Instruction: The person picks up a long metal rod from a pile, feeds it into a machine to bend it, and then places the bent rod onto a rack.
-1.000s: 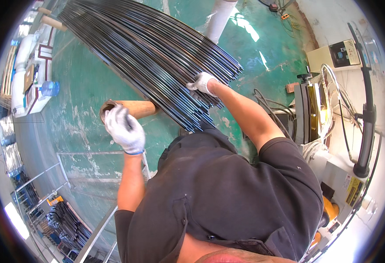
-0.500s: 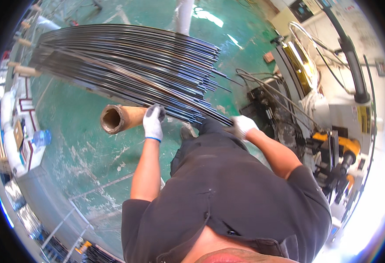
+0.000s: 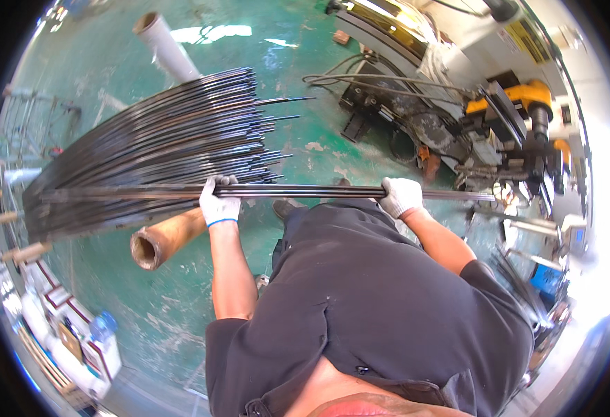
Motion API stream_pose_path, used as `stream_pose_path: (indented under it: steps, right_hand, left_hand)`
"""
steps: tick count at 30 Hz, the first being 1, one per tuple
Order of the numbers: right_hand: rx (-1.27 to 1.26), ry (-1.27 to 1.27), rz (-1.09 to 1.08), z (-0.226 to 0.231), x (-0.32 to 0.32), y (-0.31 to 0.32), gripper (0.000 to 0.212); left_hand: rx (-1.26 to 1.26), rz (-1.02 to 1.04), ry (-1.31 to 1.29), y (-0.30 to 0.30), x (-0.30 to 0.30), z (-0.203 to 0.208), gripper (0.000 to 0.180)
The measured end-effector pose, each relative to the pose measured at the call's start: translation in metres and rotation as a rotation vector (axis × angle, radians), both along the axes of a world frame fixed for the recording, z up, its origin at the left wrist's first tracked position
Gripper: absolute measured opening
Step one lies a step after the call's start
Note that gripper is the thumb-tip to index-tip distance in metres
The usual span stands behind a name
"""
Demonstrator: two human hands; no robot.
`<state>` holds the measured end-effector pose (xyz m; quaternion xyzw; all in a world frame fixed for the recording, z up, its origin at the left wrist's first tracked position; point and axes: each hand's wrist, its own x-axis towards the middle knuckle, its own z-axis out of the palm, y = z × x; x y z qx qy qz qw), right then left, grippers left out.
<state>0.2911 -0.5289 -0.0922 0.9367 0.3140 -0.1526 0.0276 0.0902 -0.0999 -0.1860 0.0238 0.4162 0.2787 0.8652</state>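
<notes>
Several thin dark metal rods (image 3: 308, 191) run level across the front of my body. My left hand (image 3: 219, 201), in a white glove with a blue cuff edge, is closed round them. Further right, my right hand (image 3: 400, 197), also in a white glove, grips the same rods, and their ends stick out past it. Toward the left the rods pass in front of a large fanned pile of long dark rods (image 3: 173, 132). Just below and left of my left hand, a thick brown cardboard tube (image 3: 169, 236) lies under the pile.
A white-wrapped tube (image 3: 169, 48) sticks out behind the pile. On the right stand a dark machine (image 3: 423, 132) with cables and a yellow-orange motor unit (image 3: 531, 97). A blue water bottle (image 3: 103, 325) is at the lower left. The floor (image 3: 159, 299) is scuffed green.
My view has turned to the right, toward the machine. My left hand has come onto the rods. The rods are now held level by both hands, apart from the pile's right end.
</notes>
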Motion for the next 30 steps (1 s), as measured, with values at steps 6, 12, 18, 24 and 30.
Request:
stream_pose_path:
  steps: [6,12,18,24,30]
  right_hand:
    - [-0.081,0.047,-0.058,-0.002,0.050,-0.110,0.022]
    - [-0.050,-0.171,-0.300,-0.005,0.096,-0.317,0.010]
    - [0.473,-0.683,-1.430,-0.015,0.111,-0.403,0.018]
    - [2.588,0.839,-1.490,0.018,0.131,-0.311,0.023]
    - [2.573,0.527,-1.531,0.021,0.171,-0.405,0.020]
  left_hand:
    - [-0.026,-0.238,-0.293,-0.076,0.016,0.006,0.024]
    - [0.344,-0.161,-0.183,-0.052,0.040,0.129,0.013]
    - [0.512,-0.399,-0.372,-0.168,0.165,0.195,0.007]
    - [0.432,-0.740,-0.564,-0.313,0.296,0.182,0.014]
    - [0.487,-0.837,-0.637,-0.339,0.367,0.228,0.023]
